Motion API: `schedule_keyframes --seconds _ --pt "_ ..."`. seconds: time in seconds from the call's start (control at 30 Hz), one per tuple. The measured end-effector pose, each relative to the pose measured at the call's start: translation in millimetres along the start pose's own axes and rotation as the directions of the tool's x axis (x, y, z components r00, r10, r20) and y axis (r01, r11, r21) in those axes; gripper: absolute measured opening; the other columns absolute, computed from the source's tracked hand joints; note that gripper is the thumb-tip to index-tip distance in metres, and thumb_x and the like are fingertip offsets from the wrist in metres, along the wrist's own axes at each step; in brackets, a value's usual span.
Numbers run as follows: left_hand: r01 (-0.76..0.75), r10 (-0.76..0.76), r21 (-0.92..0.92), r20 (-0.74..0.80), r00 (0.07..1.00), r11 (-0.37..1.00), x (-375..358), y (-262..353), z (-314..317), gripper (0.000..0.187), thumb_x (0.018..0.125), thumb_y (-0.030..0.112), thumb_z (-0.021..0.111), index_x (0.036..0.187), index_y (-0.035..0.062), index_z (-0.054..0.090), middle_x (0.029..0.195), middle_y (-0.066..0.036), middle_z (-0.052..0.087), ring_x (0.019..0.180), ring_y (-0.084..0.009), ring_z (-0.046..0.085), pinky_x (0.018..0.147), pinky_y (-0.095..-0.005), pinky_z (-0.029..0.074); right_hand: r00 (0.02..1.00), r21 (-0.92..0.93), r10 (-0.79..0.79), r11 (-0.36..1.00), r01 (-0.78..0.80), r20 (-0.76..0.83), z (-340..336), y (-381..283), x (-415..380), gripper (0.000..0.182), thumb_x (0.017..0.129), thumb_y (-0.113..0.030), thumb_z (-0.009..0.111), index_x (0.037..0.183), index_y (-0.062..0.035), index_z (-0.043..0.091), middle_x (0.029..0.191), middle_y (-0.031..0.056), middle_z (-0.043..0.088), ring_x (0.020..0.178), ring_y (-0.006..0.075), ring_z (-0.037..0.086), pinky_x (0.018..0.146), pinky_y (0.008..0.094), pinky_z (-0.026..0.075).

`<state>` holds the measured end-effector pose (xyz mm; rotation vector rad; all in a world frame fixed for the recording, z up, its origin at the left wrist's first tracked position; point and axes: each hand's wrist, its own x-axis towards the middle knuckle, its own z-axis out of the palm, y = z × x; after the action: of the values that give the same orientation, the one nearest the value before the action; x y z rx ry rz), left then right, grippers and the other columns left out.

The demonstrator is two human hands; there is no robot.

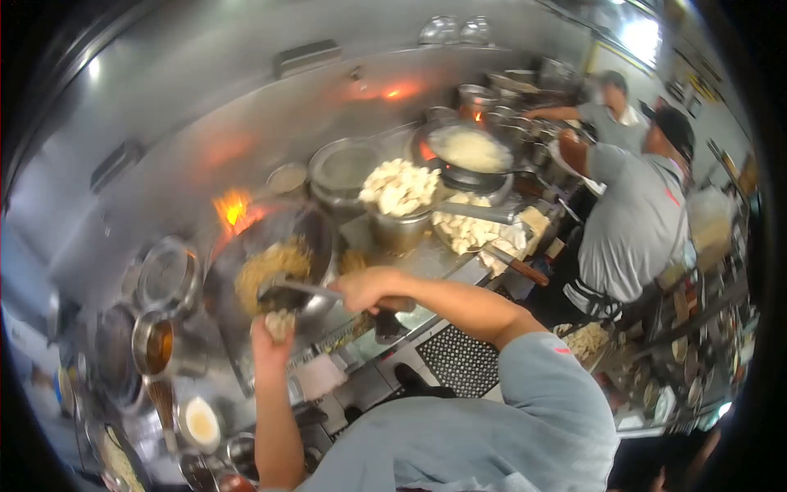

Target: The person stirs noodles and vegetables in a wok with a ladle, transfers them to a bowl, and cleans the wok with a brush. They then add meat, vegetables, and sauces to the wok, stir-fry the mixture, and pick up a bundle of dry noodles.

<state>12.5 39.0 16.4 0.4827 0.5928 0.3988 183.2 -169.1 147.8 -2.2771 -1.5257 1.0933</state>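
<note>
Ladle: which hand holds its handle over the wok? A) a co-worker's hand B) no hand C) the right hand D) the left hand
C: the right hand grips the ladle by its handle over the wok, while the left hand holds a lump of food.

Hidden, cut off or unclear:

- Ladle [299,289]: bowl sunk among noodles in the wok [246,246]; contents unreadable. Handle end covered by the right hand [369,289].
- Left hand [272,332]: closed on a pale lump, too blurred to identify; fingers not separable.
- Wearer's torso: cut by the bottom edge.
- Small pots [152,344] at lower left: smeared by lens distortion; contents uncertain beyond a brownish liquid.
- Counter [426,262]: mostly covered by vessels; near edge behind the right forearm.
- Two co-workers [635,213]: hands lost among distant pans.
- Shelf items [689,361] at right: too small to tell.
- Frame corners: black vignette.
</note>
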Motion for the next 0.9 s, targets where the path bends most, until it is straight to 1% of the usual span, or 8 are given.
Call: schedule_keyframes --seconds 0.17,0.23,0.33,0.4,0.53,0.67,0.8,0.9 --pt "-0.004 0.004 0.011 0.002 1.000 1.000 -2 -67 -69 0.010 0.095 0.016 0.050 0.099 0.0075 0.052 0.086 -0.010 0.061 0.074 -0.0246 0.064 0.064 -0.0380 0.056 0.979 -0.025 0.041 0.999 -0.047 -0.201 17 -21 29 0.061 0.078 -0.012 0.050 0.135 0.0059 0.038 0.075 0.0226 0.066 0.062 0.0329 0.067 0.057 0.0448 0.052" --pt "0.162 -0.142 0.125 -0.157 0.977 0.979 -50 -70 -48 0.018 0.093 0.006 0.041 0.111 0.0077 0.045 0.094 -0.015 0.059 0.077 -0.0276 0.064 0.064 -0.0425 0.058 0.996 0.009 0.048 0.999 -0.047 -0.077 -2 -29 9 0.063 0.081 -0.011 0.049 0.141 0.0019 0.032 0.076 0.0211 0.066 0.052 0.0287 0.063 0.054 0.0425 0.052" --pt "-0.012 0.012 -0.001 -0.218 0.976 1.000 -62 -38 8 0.021 0.097 0.019 0.042 0.112 0.0070 0.049 0.091 -0.017 0.063 0.078 -0.0329 0.066 0.065 -0.0434 0.058 0.997 0.026 -0.010 1.000 0.008 0.077 -33 -39 -10 0.059 0.082 -0.012 0.051 0.137 0.0038 0.039 0.070 0.0146 0.062 0.047 0.0206 0.060 0.048 0.0381 0.049" --pt "0.054 -0.058 -0.069 -0.055 0.997 0.996 -20 0 7 0.021 0.096 0.021 0.044 0.093 0.0041 0.056 0.090 -0.017 0.064 0.078 -0.0326 0.066 0.062 -0.0405 0.056 0.996 0.028 -0.035 0.999 0.033 0.085 -32 -28 15 0.058 0.082 -0.012 0.054 0.136 0.0050 0.040 0.067 0.0141 0.062 0.047 0.0220 0.061 0.048 0.0383 0.049" --pt "-0.016 0.024 -0.060 0.126 0.992 0.998 25 -58 -68 0.020 0.095 0.019 0.044 0.108 0.0060 0.053 0.092 -0.014 0.066 0.073 -0.0301 0.065 0.059 -0.0363 0.056 0.992 -0.032 0.014 0.999 -0.018 -0.127 -6 -34 39 0.062 0.083 -0.008 0.050 0.139 0.0091 0.032 0.071 0.0202 0.065 0.048 0.0276 0.062 0.051 0.0398 0.051" --pt "0.088 -0.083 0.082 -0.061 0.995 0.993 -59 -58 -29 0.016 0.094 0.011 0.039 0.109 0.0100 0.045 0.083 -0.013 0.059 0.065 -0.0270 0.061 0.055 -0.0406 0.055 0.999 -0.005 0.034 0.999 -0.034 -0.043 -12 -35 3 0.065 0.085 -0.012 0.050 0.144 0.0056 0.028 0.076 0.0189 0.065 0.051 0.0235 0.062 0.051 0.0378 0.050" --pt "0.018 -0.022 -0.063 -0.062 0.998 0.998 -32 5 14 0.020 0.097 0.021 0.040 0.092 0.0085 0.054 0.082 -0.011 0.062 0.070 -0.0236 0.063 0.062 -0.0402 0.056 0.994 0.067 0.000 0.998 -0.007 0.107 -36 -35 4 0.047 0.085 -0.013 0.053 0.128 0.0042 0.047 0.069 0.0127 0.062 0.050 0.0197 0.062 0.048 0.0342 0.048" --pt "0.007 -0.006 -0.026 0.020 1.000 1.000 11 -18 -31 0.019 0.097 0.024 0.047 0.091 0.0077 0.054 0.077 -0.011 0.061 0.065 -0.0243 0.062 0.053 -0.0324 0.052 0.997 -0.003 0.020 1.000 -0.021 -0.074 -8 -27 51 0.031 0.082 -0.009 0.049 0.109 0.0073 0.052 0.071 0.0187 0.064 0.053 0.0259 0.064 0.052 0.0381 0.051"
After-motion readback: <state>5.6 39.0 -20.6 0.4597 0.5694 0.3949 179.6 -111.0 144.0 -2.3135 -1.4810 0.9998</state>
